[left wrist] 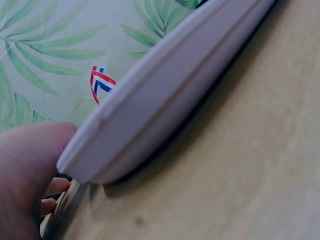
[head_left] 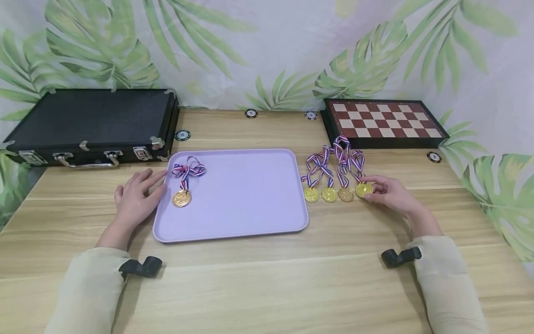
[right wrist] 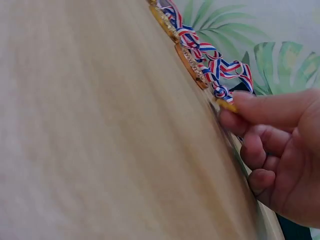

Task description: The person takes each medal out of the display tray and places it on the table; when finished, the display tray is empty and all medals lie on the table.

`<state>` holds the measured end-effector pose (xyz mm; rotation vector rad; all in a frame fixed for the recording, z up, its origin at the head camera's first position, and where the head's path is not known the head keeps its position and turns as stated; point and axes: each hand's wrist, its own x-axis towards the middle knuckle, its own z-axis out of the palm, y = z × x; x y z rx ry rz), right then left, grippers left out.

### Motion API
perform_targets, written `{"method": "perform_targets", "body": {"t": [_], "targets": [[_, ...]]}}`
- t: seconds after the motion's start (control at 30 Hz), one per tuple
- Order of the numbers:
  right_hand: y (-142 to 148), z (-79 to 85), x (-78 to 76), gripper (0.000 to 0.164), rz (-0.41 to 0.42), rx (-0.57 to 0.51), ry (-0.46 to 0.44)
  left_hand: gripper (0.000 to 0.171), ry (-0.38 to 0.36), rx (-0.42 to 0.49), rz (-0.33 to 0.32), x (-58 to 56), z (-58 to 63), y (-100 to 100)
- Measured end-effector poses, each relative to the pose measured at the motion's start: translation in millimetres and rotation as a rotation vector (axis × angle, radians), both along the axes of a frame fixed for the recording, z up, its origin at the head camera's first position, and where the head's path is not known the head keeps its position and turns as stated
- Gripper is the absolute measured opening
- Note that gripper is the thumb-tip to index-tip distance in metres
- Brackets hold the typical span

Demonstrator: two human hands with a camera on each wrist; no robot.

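My right hand (head_left: pixel 391 194) pinches the rim of a yellow-gold medal (head_left: pixel 364 189) between thumb and index finger, at the right end of a row of medals. In the right wrist view, the other fingers (right wrist: pixel 256 150) curl below that pinch. Left of it lie a copper-toned medal (head_left: pixel 346 195) and two gold medals (head_left: pixel 329 195), with red, white and blue ribbons (head_left: pixel 320 162) stretched behind them. My left hand (head_left: pixel 139 195) rests at the left edge of a lilac tray (head_left: pixel 242 195), its thumb touching the rim. A copper-gold medal (head_left: pixel 181 198) with a bowed ribbon lies on the tray's left part.
A black case (head_left: pixel 96 120) stands at the back left. At the back right is a checkered board box (head_left: pixel 384 121), close behind the ribbons. Several poker chips (head_left: pixel 182 135) lie along the back. A leaf-patterned cloth (head_left: pixel 283 46) hangs behind the wooden table (head_left: pixel 267 283).
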<state>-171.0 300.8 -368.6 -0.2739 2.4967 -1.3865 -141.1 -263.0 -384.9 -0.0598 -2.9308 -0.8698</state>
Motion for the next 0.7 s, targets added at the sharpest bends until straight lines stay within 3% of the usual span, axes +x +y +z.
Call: {"method": "perform_targets", "body": {"t": [0.2, 0.43, 0.57, 0.7], "targets": [[2.9, -4.6, 1.6, 0.045, 0.025, 0.128, 0.104, 0.046, 0.003, 0.004, -0.003, -0.6, 0.1, -0.4], [1.9, -0.2, 0.7, 0.045, 0.077, 0.253, 0.123, 0.046, -0.008, -0.009, 0.006, -0.6, 0.2, -0.8], [-1.5, 8.3, 2.2, 0.051, 0.053, 0.229, 0.120, 0.046, -0.011, -0.008, 0.005, 0.4, -1.9, -0.5], [-19.6, 27.0, 5.0, 0.053, 0.020, 0.140, 0.208, 0.046, -0.004, -0.008, 0.002, -0.3, -1.0, -1.2]]}}
